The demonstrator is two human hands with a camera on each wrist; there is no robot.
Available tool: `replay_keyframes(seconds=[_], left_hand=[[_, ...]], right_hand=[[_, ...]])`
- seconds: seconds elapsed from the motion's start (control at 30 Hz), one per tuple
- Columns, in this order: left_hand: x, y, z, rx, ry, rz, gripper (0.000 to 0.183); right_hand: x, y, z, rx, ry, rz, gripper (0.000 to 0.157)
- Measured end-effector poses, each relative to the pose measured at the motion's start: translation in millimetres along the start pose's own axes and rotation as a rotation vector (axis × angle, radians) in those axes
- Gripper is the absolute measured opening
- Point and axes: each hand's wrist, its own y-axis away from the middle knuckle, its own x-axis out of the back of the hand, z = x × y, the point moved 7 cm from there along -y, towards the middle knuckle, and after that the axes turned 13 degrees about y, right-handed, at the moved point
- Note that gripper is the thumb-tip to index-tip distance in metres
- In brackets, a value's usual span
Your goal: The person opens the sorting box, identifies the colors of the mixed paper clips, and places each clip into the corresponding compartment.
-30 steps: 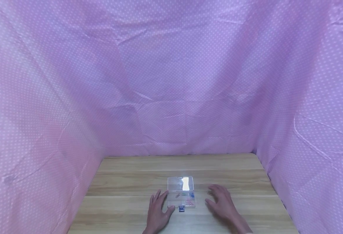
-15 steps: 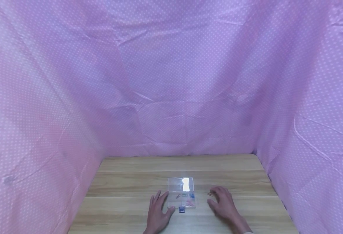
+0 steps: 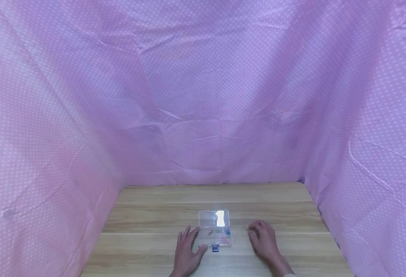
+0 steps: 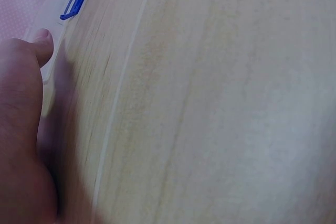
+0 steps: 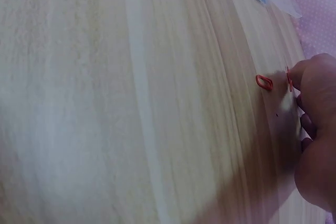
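A clear compartment box (image 3: 206, 239) stands on the table with its lid folded back and a blue latch (image 3: 215, 248) at the front. In it lie a red paper clip (image 3: 211, 232), a green one, blue ones and pink ones. My left hand (image 3: 187, 252) rests at the box's left side, fingers extended, thumb (image 4: 44, 45) at the front edge. To the right of the box, my right hand (image 3: 264, 240) pinches an orange-red paper clip (image 5: 289, 80) between thumb and index finger. Another red paper clip (image 5: 264, 82) lies on the table beside the thumb.
The wooden table (image 3: 147, 207) reaches back to a pink dotted cloth (image 3: 196, 146) that hangs behind it and along both sides. The upright-tilted or laid-back clear lid (image 3: 207, 218) extends behind the box and reflects a bright light.
The right hand's thumb and index finger have come together on the orange-red paper clip at their tips. A clip beneath the thumb has come into view. The left hand and box stay put.
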Motion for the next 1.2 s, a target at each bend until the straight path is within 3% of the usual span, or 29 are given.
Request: replay_keyframes(seconds=[0.4, 0.7, 1.0, 1.2], left_hand=[[0.5, 0.0, 0.1, 0.002, 0.02, 0.0, 0.073], [1.6, 0.9, 0.5, 0.009, 0.041, -0.001, 0.073], [3.2, 3.0, 7.6, -0.07, 0.013, 0.049, 0.07], [3.7, 2.0, 8.0, -0.066, 0.018, 0.041, 0.07]], right_hand=[[-4.1, -6.8, 2.4, -0.096, -0.01, -0.073, 0.012], [-5.0, -5.8, -0.5, -0.069, 0.003, -0.051, 0.018], [-7.5, -6.9, 2.8, -0.092, 0.018, -0.106, 0.012], [-6.0, -8.2, 4.2, -0.127, -0.032, -0.144, 0.004]])
